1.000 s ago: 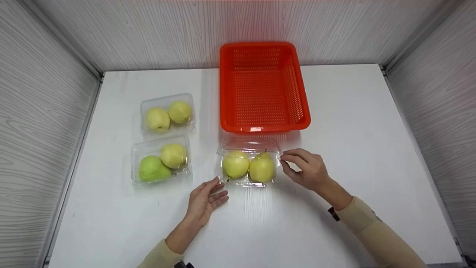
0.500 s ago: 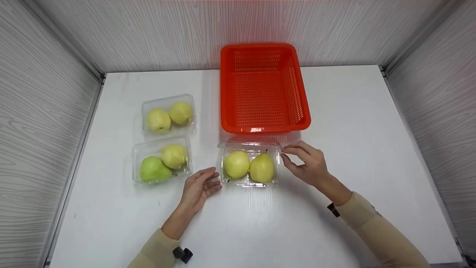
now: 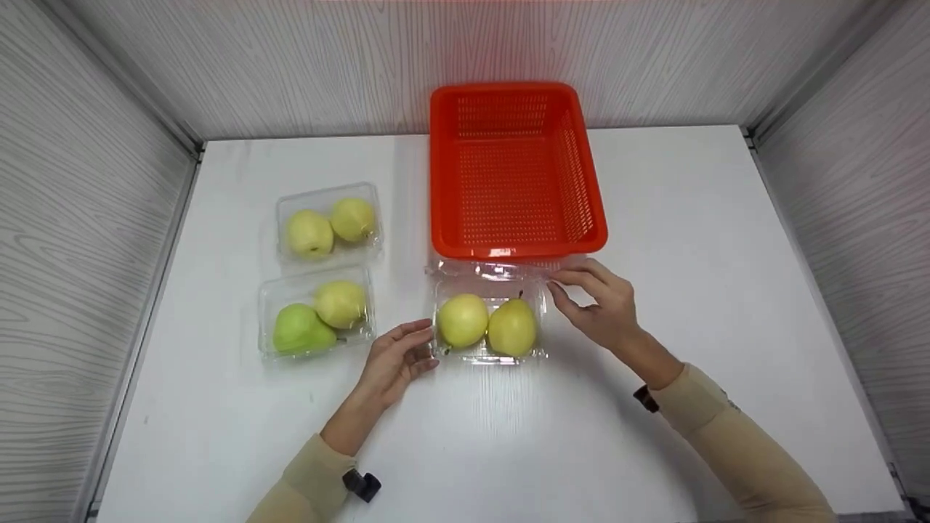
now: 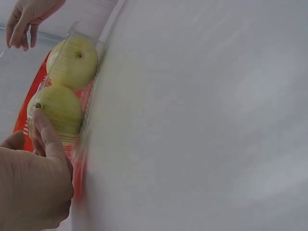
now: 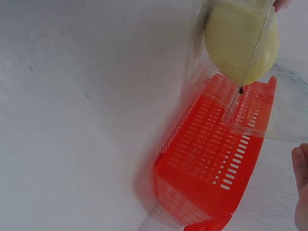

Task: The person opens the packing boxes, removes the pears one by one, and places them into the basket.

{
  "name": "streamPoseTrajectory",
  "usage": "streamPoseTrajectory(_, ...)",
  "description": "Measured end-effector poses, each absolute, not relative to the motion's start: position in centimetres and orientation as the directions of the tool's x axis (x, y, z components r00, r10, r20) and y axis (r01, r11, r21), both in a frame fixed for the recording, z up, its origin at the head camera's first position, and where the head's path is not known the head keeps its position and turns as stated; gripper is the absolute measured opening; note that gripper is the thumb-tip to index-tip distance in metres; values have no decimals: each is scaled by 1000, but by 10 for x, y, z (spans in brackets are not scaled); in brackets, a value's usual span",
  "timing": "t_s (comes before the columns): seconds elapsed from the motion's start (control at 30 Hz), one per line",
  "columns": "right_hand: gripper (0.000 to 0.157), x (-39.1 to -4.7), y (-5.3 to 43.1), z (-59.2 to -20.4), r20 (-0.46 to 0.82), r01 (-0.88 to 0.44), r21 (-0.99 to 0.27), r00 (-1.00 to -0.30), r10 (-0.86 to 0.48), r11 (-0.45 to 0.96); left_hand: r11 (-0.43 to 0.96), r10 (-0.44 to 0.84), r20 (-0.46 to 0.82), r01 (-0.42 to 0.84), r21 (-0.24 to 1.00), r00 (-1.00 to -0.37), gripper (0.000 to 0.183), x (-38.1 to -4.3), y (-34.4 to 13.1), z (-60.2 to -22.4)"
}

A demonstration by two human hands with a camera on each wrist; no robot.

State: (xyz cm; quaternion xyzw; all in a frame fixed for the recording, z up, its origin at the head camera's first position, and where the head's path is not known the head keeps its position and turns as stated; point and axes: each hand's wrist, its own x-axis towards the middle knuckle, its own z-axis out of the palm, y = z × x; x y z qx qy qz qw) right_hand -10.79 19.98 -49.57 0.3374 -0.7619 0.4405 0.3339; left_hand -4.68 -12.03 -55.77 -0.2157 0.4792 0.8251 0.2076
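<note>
A clear plastic clamshell box [image 3: 488, 359] lies in front of the red basket, its hinged lid [image 3: 494, 272] raised and leaning back toward the basket. Inside sit two yellow-green pears, a rounder left pear [image 3: 463, 320] and a right pear [image 3: 512, 328] with its stem pointing away. My right hand [image 3: 601, 301] pinches the lid's right corner between thumb and fingers. At the box's left side, my left hand [image 3: 396, 361] touches the wall with extended fingers. The left wrist view shows the left index finger [image 4: 48, 134] straight along that wall.
The red perforated basket [image 3: 508, 252] stands at the back with nothing in it. To the left are two closed clear boxes, the far box [image 3: 320, 197] with two pale pears and the near box [image 3: 280, 292] with a green and a yellow pear. Wood-patterned panels [image 3: 320, 65] border the white table.
The right hand has moved back and swung the lid further open, away from the pears. The left hand drew off slightly leftward, then came to the box's left wall.
</note>
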Motion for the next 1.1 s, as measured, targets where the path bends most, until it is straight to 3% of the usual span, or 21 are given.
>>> streamPoseTrajectory(0.27, 28, -111, 200, -497, 789, -784, -493, -585, -184, 378, -458, 120, -556, -542, 705, -823, 20, -44, -117, -559)
streamPoseTrajectory(0.53, 9, -116, 199, -497, 766, -762, -544, -622, -164, 352, -432, 108, -559, -546, 718, -822, 24, -38, -115, -560)
streamPoseTrajectory(0.8, 23, -121, 197, -491, 752, -748, -580, -644, -141, 321, -397, 105, -562, -553, 732, -820, 23, -29, -114, -561)
streamPoseTrajectory(1.1, 22, -127, 196, -489, 720, -716, -619, -682, -131, 323, -389, 115, -561, -557, 734, -819, 22, -19, -113, -562)
